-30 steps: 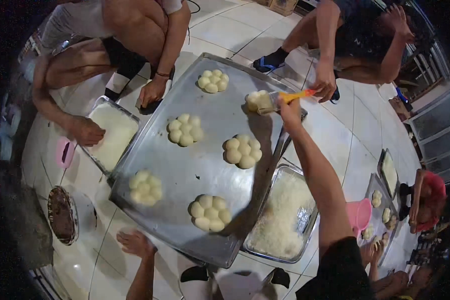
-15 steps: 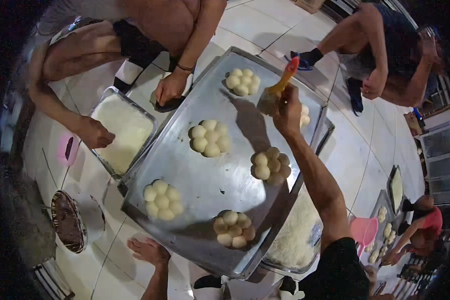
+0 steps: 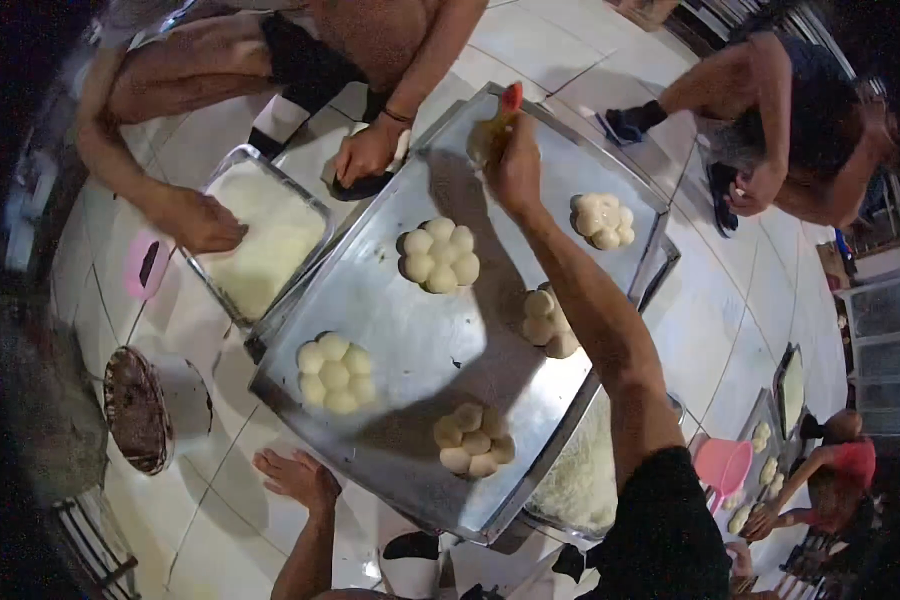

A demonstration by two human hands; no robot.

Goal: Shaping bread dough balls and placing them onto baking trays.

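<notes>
My right hand (image 3: pixel 516 172) is closed around a brush (image 3: pixel 492 132) with a red-tipped handle, over the far end of a large metal baking tray (image 3: pixel 385 300). Hand and brush cover the dough cluster at that spot. Each cluster is several round dough balls pressed together. A glossy dough cluster (image 3: pixel 603 220) lies at the far right. Others are a dough cluster (image 3: pixel 440 256) left of centre, a dough cluster (image 3: pixel 335 372) at the left, and a dough cluster (image 3: pixel 474 441) near me. My forearm partly hides a dough cluster (image 3: pixel 542 318). My left hand (image 3: pixel 298 479) is open beside the tray's near-left edge, holding nothing.
A co-worker's hand (image 3: pixel 208 222) is over a pan of pale crumbs (image 3: pixel 260 235) at the left. A bucket with brown smears (image 3: pixel 182 405) stands nearer me. Another crumb pan (image 3: pixel 575 480), a pink scoop (image 3: pixel 722 463) and more people are on the right.
My right hand has carried the brush leftward, from the far-right dough cluster to the far one. The far-right cluster is now uncovered. My left hand has stayed put. The view has shifted slightly.
</notes>
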